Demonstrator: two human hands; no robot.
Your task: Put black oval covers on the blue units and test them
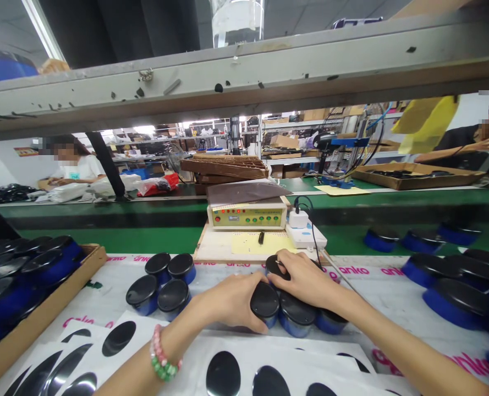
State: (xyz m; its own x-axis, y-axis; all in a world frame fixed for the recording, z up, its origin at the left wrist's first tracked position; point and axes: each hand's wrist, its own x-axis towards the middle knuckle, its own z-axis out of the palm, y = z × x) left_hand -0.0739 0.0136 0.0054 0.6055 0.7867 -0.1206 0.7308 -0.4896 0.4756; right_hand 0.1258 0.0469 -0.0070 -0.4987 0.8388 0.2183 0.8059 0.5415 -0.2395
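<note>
My left hand (pixel 235 300), with a pink and green bead bracelet (pixel 161 355) at the wrist, curls round a round blue case with a glossy black top (pixel 264 301). Just beyond it, my right hand (pixel 304 276) has its fingers closed over another black-topped case (pixel 273 265), mostly hidden beneath them. Against these stand a third case (pixel 297 311) and a partly covered one (pixel 330 320) under my right forearm. Left of my hands, several like cases (pixel 174 297) form a small cluster. White sheets with black oval pieces (pixel 223 374) lie nearest me.
A cardboard tray (pixel 62 291) of cases stands at left; more cases (pixel 459 297) sit at right. Ahead are a control box (pixel 246 217), a white plug adapter (pixel 298 220) with cable, and a green belt (pixel 153 236). A shelf beam (pixel 244 71) crosses overhead. Two people sit beyond.
</note>
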